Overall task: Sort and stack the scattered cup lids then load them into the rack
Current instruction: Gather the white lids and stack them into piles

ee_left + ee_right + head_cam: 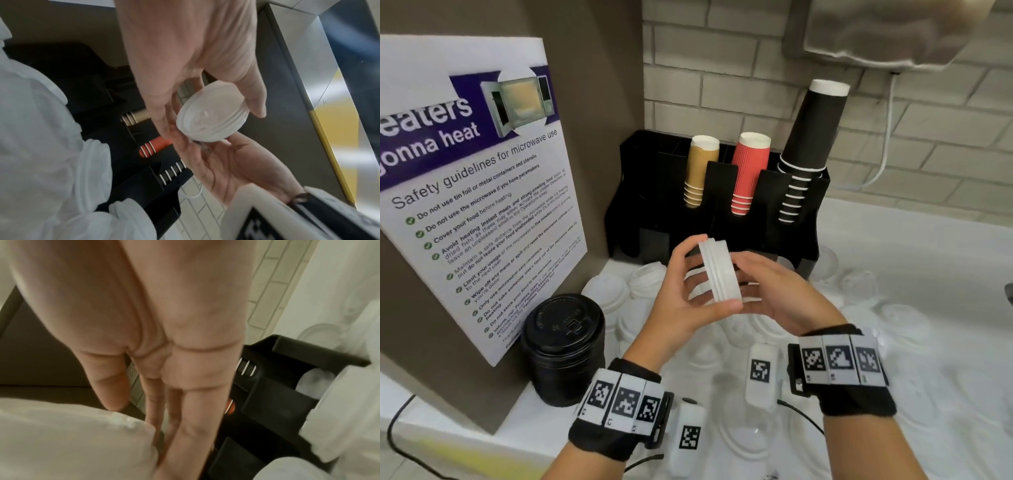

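Note:
A short stack of white cup lids stands on edge in the air in front of the black rack. My left hand grips it, thumb under the rim and fingers over the top. The right hand lies with straight fingers flat against the stack's right face. The left wrist view shows the lids pinched by the left hand, with the right hand open beside them. Seen from the right wrist, the right hand stretches straight along the white lids, with the rack behind.
The rack holds tan cups, red cups and black cups. A stack of black lids stands by a microwave safety sign. White lid stacks and several loose white lids cover the white counter.

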Available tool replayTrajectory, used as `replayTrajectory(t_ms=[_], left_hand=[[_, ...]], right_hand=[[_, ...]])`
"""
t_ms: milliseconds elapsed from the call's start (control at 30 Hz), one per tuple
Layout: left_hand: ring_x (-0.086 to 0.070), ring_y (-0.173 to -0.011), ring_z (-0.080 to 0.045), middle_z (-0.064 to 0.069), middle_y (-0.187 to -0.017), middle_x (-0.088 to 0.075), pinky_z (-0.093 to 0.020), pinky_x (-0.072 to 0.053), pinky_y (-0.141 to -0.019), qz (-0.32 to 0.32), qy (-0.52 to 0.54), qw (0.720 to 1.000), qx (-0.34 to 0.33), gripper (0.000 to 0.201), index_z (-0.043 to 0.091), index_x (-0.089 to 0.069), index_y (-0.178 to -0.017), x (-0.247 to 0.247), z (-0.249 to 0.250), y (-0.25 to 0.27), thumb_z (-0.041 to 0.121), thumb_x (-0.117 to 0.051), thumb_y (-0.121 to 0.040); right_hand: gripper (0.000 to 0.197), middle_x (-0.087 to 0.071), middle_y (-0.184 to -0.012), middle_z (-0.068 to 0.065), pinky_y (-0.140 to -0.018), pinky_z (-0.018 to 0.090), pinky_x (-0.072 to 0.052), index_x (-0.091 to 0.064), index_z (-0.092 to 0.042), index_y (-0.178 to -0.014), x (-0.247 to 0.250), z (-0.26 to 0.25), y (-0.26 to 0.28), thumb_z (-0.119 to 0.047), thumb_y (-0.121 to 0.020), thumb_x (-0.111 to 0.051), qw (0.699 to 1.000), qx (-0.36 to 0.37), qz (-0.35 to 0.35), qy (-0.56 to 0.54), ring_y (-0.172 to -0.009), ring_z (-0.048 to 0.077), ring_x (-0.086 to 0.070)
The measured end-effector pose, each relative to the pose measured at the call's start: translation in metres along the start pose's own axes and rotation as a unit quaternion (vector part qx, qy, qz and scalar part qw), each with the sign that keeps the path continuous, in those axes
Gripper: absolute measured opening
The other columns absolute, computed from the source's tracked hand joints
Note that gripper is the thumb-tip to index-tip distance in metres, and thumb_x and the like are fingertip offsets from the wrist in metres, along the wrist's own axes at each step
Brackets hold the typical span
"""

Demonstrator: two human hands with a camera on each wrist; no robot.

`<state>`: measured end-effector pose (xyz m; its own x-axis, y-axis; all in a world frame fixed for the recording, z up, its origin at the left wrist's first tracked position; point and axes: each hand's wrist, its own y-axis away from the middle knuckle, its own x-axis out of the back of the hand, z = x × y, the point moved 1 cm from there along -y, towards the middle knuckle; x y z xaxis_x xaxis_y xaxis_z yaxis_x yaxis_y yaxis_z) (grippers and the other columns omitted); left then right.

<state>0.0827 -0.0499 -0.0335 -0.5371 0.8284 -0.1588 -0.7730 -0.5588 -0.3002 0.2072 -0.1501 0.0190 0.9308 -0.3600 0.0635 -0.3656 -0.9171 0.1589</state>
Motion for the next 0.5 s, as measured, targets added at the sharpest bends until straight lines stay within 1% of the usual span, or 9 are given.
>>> replayTrajectory(t_ms=[67,100,167,233,300,400,500], left_hand=[[-0.054,-0.122,-0.015,0.008,-0.132,-0.052,-0.036,-0.055,-0.091,-0.004,-0.015,1.000,0.004,0.085,0.040,-0.044,-0.132,0.000,-0.001,0.003,0.032,-0.087,-0.059],[-0.053,-0.123,-0.017,0.008,-0.132,-0.052,-0.037,-0.055,-0.091,-0.004,-0.013,1.000,0.007,0.083,0.040,-0.045,-0.130,0.000,-0.001,0.004,0.031,-0.087,-0.059],[-0.054,-0.123,-0.019,0.008,-0.132,-0.052,-0.039,-0.056,-0.088,-0.005,-0.010,1.000,0.018,0.083,0.040,-0.047,-0.129,0.000,0.000,0.007,0.031,-0.088,-0.058],[-0.054,-0.122,-0.017,0.008,-0.131,-0.051,-0.039,-0.057,-0.084,-0.008,-0.009,1.000,0.024,0.083,0.038,-0.047,-0.129,0.002,0.001,0.009,0.030,-0.088,-0.057],[-0.056,-0.120,-0.015,0.009,-0.130,-0.052,-0.037,-0.056,-0.082,-0.013,-0.007,1.000,0.025,0.084,0.037,-0.048,-0.129,0.004,0.001,0.011,0.030,-0.089,-0.056],[-0.056,-0.118,-0.014,0.009,-0.131,-0.052,-0.035,-0.056,-0.081,-0.024,-0.007,0.999,0.028,0.084,0.039,-0.048,-0.129,0.006,0.003,0.013,0.029,-0.089,-0.056],[-0.056,-0.119,-0.015,0.004,-0.134,-0.049,-0.032,-0.055,-0.081,-0.023,-0.008,0.999,0.025,0.084,0.043,-0.047,-0.129,0.006,0.004,0.014,0.029,-0.087,-0.057]], right_hand=[[0.039,-0.068,-0.115,0.004,-0.081,0.032,-0.057,-0.059,-0.024,-0.125,0.000,0.000,0.006,-0.043,-0.091,-0.053,0.999,0.026,-0.008,0.019,-0.103,0.018,-0.067],[0.044,-0.066,-0.116,0.004,-0.082,0.033,-0.057,-0.057,-0.025,-0.126,-0.001,0.000,0.008,-0.045,-0.086,-0.059,0.999,0.037,-0.012,0.033,-0.103,0.017,-0.067],[0.052,-0.065,-0.116,0.003,-0.082,0.036,-0.057,-0.055,-0.030,-0.125,-0.002,0.000,0.011,-0.043,-0.078,-0.073,0.996,0.055,-0.012,0.066,-0.101,0.018,-0.068],[0.053,-0.064,-0.115,0.001,-0.082,0.038,-0.058,-0.056,-0.035,-0.122,-0.003,0.000,0.013,-0.037,-0.072,-0.074,0.994,0.070,-0.011,0.087,-0.098,0.018,-0.068],[0.054,-0.062,-0.116,0.001,-0.084,0.042,-0.057,-0.056,-0.037,-0.122,-0.004,0.000,0.015,-0.032,-0.072,-0.074,0.992,0.082,-0.018,0.091,-0.098,0.019,-0.068],[0.057,-0.060,-0.120,0.003,-0.084,0.045,-0.057,-0.054,-0.037,-0.124,-0.002,0.001,0.018,-0.030,-0.072,-0.076,0.991,0.094,-0.036,0.091,-0.102,0.021,-0.066],[0.057,-0.060,-0.122,0.003,-0.085,0.046,-0.057,-0.054,-0.036,-0.125,-0.002,0.000,0.019,-0.029,-0.072,-0.074,0.990,0.102,-0.041,0.089,-0.105,0.022,-0.065]])
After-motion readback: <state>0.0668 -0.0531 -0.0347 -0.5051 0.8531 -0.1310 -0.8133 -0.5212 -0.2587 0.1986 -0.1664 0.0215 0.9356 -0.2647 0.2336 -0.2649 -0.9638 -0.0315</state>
